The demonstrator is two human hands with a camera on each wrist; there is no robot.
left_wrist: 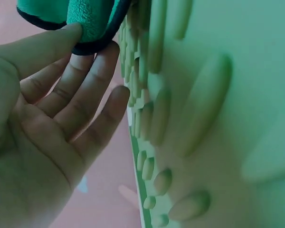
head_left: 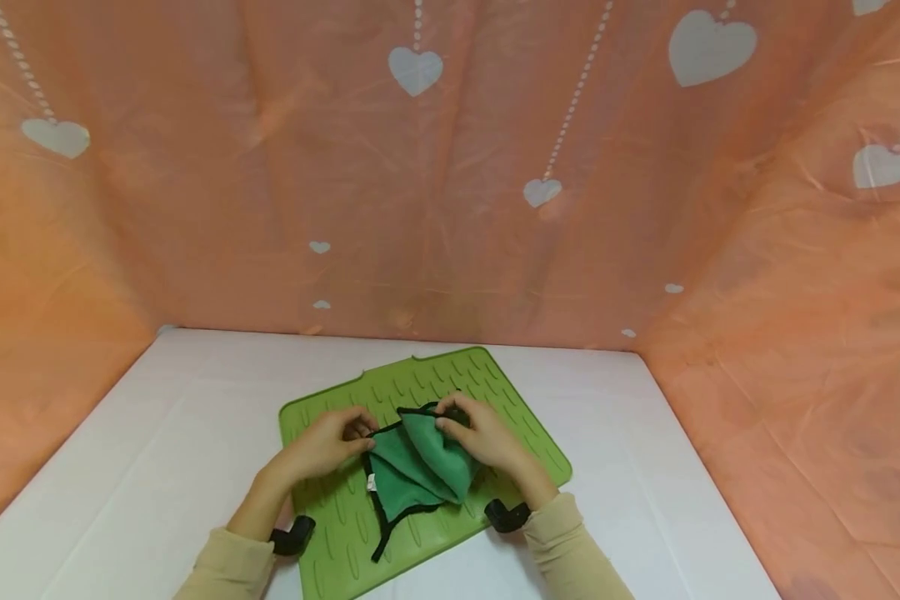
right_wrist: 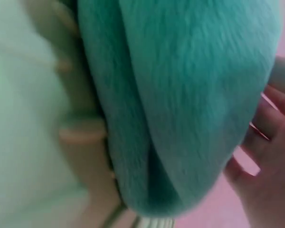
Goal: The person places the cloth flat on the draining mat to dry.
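Green cloth (head_left: 405, 475), black-edged, partly folded, over ribbed mat (head_left: 513, 408) on white desk (head_left: 622, 433). Left hand (head_left: 328, 443): grip pinches its upper left corner. Right hand (head_left: 486, 433): grip pinches its upper edge.

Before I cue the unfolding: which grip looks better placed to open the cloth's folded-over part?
Right, I'd judge. The right grip holds the cloth right beside the big fold, while the left grip pinches the edge near the white tag, so it could steady that side.

Cloth (right_wrist: 185, 99) close in both wrist views
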